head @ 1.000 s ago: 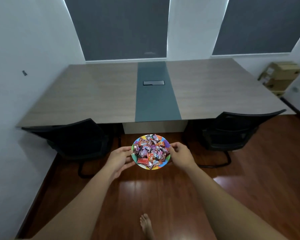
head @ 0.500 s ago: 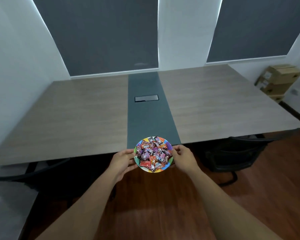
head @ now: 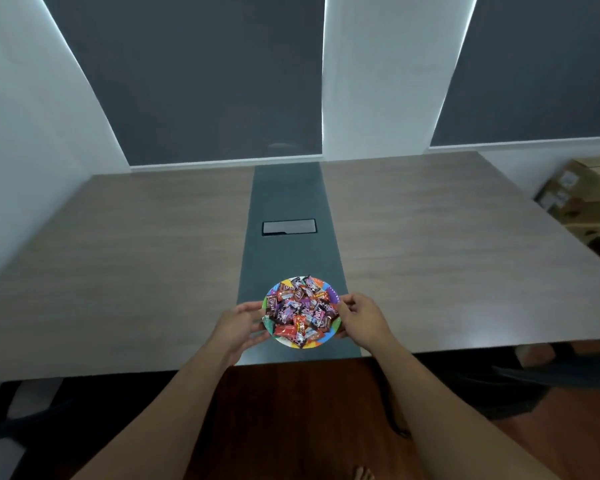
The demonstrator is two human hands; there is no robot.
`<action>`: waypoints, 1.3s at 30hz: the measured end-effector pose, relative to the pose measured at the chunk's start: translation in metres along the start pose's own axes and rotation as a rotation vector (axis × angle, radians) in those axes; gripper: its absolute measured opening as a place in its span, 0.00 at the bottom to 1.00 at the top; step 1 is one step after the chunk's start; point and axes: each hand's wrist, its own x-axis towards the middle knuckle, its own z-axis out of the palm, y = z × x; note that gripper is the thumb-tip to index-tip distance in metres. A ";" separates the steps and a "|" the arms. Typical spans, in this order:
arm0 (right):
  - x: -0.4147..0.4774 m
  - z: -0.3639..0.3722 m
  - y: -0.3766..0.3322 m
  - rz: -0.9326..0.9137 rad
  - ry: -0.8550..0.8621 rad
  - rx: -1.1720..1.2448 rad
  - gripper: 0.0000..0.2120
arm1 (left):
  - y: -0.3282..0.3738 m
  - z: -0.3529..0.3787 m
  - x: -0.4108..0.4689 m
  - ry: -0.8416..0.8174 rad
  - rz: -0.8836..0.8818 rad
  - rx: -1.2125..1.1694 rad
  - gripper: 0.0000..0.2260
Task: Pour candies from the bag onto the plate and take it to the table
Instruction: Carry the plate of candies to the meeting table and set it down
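Note:
A colourful paper plate (head: 332, 293) heaped with wrapped candies (head: 300, 310) is held over the near edge of the wide wooden table (head: 447, 244), above its dark green centre strip (head: 288, 202). My left hand (head: 238, 325) grips the plate's left rim and my right hand (head: 362, 318) grips its right rim. Whether the plate touches the tabletop I cannot tell. No candy bag is in view.
A grey cable hatch (head: 289, 226) sits in the centre strip beyond the plate. Black chairs stand tucked under the table at the left (head: 18, 417) and right (head: 534, 379). Cardboard boxes (head: 582, 195) are stacked in the right corner. Below me is wooden floor (head: 291, 420).
I have walked up to the table. The plate, held in both hands, has moved from above the floor to over the table's near edge.

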 end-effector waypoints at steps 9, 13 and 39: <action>0.134 -0.026 -0.034 -0.036 -0.121 -0.026 0.10 | 0.052 0.040 0.092 0.089 -0.015 -0.082 0.10; 0.181 -0.020 -0.043 -0.035 -0.153 -0.038 0.10 | 0.075 0.046 0.132 0.117 -0.027 -0.065 0.09; 0.507 0.091 -0.094 0.161 -0.052 -0.038 0.04 | 0.198 0.014 0.491 0.075 -0.131 0.066 0.05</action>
